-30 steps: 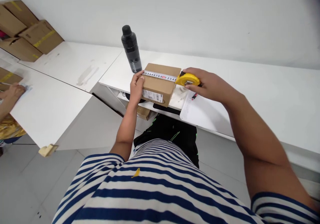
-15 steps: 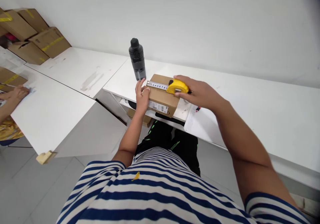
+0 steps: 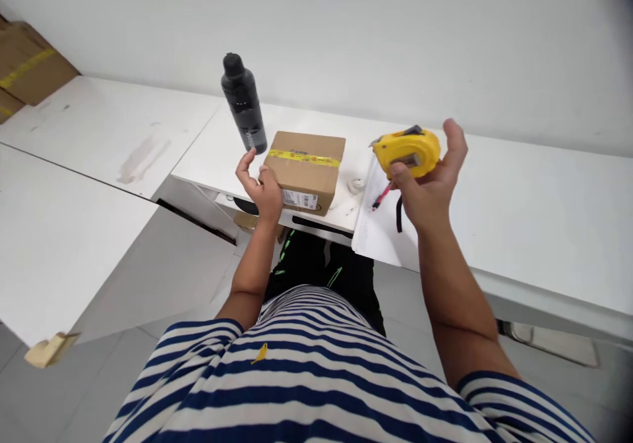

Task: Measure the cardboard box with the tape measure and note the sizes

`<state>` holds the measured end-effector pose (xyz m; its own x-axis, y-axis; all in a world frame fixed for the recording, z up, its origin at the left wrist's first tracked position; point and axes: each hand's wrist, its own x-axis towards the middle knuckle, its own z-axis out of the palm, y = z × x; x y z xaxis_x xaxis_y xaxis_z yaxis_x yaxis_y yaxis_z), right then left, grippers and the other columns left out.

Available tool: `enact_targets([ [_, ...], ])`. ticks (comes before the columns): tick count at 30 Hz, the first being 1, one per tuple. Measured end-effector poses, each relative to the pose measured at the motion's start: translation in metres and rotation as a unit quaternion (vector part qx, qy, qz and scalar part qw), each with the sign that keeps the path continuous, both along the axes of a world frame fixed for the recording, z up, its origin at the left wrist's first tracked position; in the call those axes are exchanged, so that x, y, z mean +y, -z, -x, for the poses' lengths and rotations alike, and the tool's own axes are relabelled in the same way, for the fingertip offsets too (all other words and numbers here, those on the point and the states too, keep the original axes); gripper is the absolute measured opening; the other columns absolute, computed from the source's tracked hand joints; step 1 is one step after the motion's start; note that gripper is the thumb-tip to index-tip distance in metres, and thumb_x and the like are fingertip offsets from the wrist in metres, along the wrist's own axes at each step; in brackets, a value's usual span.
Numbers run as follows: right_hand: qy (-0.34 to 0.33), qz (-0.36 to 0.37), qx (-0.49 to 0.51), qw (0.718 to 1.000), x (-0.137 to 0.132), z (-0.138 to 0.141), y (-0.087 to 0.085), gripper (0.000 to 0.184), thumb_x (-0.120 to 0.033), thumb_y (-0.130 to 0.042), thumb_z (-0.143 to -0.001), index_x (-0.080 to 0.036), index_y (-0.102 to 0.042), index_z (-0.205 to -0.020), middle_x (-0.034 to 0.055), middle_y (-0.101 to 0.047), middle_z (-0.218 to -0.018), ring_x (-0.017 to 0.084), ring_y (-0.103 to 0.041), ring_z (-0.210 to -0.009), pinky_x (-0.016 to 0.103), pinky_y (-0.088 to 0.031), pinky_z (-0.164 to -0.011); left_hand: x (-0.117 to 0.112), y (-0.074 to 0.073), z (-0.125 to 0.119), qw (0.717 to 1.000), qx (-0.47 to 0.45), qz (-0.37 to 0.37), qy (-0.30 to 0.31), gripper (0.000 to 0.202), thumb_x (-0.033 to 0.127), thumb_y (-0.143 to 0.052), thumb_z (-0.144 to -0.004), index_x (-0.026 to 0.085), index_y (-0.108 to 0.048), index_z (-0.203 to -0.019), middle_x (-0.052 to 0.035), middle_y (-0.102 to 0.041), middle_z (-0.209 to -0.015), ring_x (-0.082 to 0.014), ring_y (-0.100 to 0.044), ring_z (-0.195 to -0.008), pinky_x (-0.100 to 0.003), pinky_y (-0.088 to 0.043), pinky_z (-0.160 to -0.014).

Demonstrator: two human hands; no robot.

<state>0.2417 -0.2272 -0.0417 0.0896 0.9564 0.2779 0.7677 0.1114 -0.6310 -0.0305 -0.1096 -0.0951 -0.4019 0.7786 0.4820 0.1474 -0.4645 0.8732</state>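
A small brown cardboard box (image 3: 309,143) with yellow tape across its top and a white label on its front sits on the white table. At its left front corner is my left hand (image 3: 264,189), fingers apart, the thumb against the box edge; it does not grip the box. My right hand (image 3: 429,196) holds a yellow tape measure (image 3: 406,153) up off the table, right of the box. The blade is drawn in, with only its tip at the mouth. A black wrist strap (image 3: 399,214) hangs from the tape measure.
A dark bottle (image 3: 243,103) stands behind my left hand. White paper (image 3: 380,238) with a red and black pen (image 3: 382,196) lies below my right hand. A roll of clear tape (image 3: 355,184) is beside the box. Larger taped boxes (image 3: 34,60) stand far left.
The tape measure has lifted off the box and moved right in my right hand, and its blade has gone in. My left hand has loosened beside the box. The view has turned right.
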Motion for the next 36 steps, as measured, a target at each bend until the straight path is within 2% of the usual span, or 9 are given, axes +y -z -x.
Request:
enact_targets([
  [3,0.078,-0.02,0.175,0.981,-0.029,-0.007,0.03,0.092,-0.079,-0.043,-0.092,-0.045,-0.009,-0.17,0.0171,-0.062,-0.144,0.035,-0.074,-0.092,0.051,-0.062,-0.061,-0.028,0.004,-0.008,0.998,0.055,-0.033,0.021,0.048,0.066,-0.057,-0.096,0.026,-0.061,-0.123,-0.0124,-0.064,-0.139,-0.0315,-0.048,-0.153,-0.057,-0.023,-0.137],
  [6,0.066,0.008,0.291,0.954,-0.061,0.017,0.063,0.094,-0.086,-0.045,-0.088,-0.049,-0.008,-0.166,0.0128,-0.064,-0.138,0.03,-0.073,-0.079,0.048,-0.061,-0.054,-0.088,0.012,-0.024,0.975,0.095,0.003,0.201,0.062,0.081,-0.071,-0.078,0.031,-0.066,-0.114,-0.0106,-0.07,-0.122,-0.0346,-0.062,-0.136,-0.059,-0.037,-0.13],
  [11,-0.043,0.079,0.344,0.934,-0.108,0.06,0.089,0.099,-0.088,-0.054,-0.085,-0.048,-0.013,-0.166,0.0121,-0.053,-0.161,0.032,-0.075,-0.112,0.051,-0.069,-0.082,-0.156,0.02,-0.059,0.825,-0.038,0.246,0.507,0.081,0.08,-0.075,-0.079,0.03,-0.053,-0.139,-0.0126,-0.069,-0.134,-0.0257,-0.073,-0.112,-0.038,-0.064,-0.086],
  [15,-0.147,0.108,0.222,0.958,-0.103,0.025,0.088,0.081,-0.081,-0.036,-0.099,-0.037,-0.038,-0.167,0.0115,-0.069,-0.146,0.031,-0.077,-0.107,0.052,-0.066,-0.09,-0.14,0.026,-0.064,0.825,-0.065,0.317,0.464,0.069,0.078,-0.078,-0.077,0.024,-0.057,-0.114,-0.0019,-0.071,-0.1,-0.0141,-0.069,-0.084,-0.027,-0.059,-0.074],
  [18,0.023,0.041,-0.012,0.999,-0.063,-0.028,0.085,0.068,-0.066,-0.027,-0.107,-0.029,-0.065,-0.149,0.0139,-0.081,-0.115,0.033,-0.076,-0.099,0.05,-0.061,-0.085,-0.112,0.029,-0.062,0.798,0.031,0.291,0.526,0.066,0.067,-0.088,-0.071,0.021,-0.06,-0.108,0.0012,-0.069,-0.092,-0.0118,-0.066,-0.079,-0.025,-0.056,-0.073],
  [21,0.113,0.118,-0.251,0.954,-0.011,-0.07,0.082,0.057,-0.036,-0.037,-0.108,-0.024,-0.05,-0.163,0.0195,-0.077,-0.117,0.031,-0.073,-0.087,0.04,-0.048,-0.07,-0.086,0.031,-0.07,0.743,0.135,0.242,0.609,0.059,0.057,-0.091,-0.069,0.019,-0.065,-0.105,0.0013,-0.068,-0.089,-0.0111,-0.062,-0.076,-0.024,-0.052,-0.072],
  [24,0.008,0.151,-0.358,0.921,0.024,-0.087,0.081,0.052,-0.018,-0.042,-0.102,-0.021,-0.063,-0.149,0.0197,-0.076,-0.117,0.025,-0.066,-0.08,0.035,-0.036,-0.068,-0.068,0.035,-0.085,0.707,0.157,0.233,0.649,0.054,0.054,-0.089,-0.069,0.019,-0.064,-0.101,0.0016,-0.066,-0.086,-0.0107,-0.059,-0.074,-0.024,-0.05,-0.071],
  [30,0.11,0.012,-0.105,0.988,0.016,-0.076,0.09,0.036,-0.048,-0.042,-0.108,-0.022,-0.067,-0.111,0.0067,-0.07,-0.08,0.02,-0.056,-0.065,0.034,-0.037,-0.065,-0.064,0.037,-0.097,0.689,0.251,0.218,0.645,0.044,0.049,-0.083,-0.073,0.018,-0.064,-0.099,-0.0005,-0.068,-0.09,-0.0141,-0.061,-0.08,-0.027,-0.048,-0.075],
  [36,0.074,-0.015,0.245,0.966,0.012,-0.042,0.103,0.07,-0.093,-0.039,-0.091,-0.027,-0.06,-0.081,-0.0018,-0.054,-0.06,0.018,-0.053,-0.059,0.034,-0.046,-0.063,-0.065,0.032,-0.096,0.673,0.277,0.221,0.649,0.047,0.054,-0.08,-0.075,0.019,-0.063,-0.103,-0.0022,-0.069,-0.096,-0.0169,-0.063,-0.086,-0.029,-0.049,-0.079],
])
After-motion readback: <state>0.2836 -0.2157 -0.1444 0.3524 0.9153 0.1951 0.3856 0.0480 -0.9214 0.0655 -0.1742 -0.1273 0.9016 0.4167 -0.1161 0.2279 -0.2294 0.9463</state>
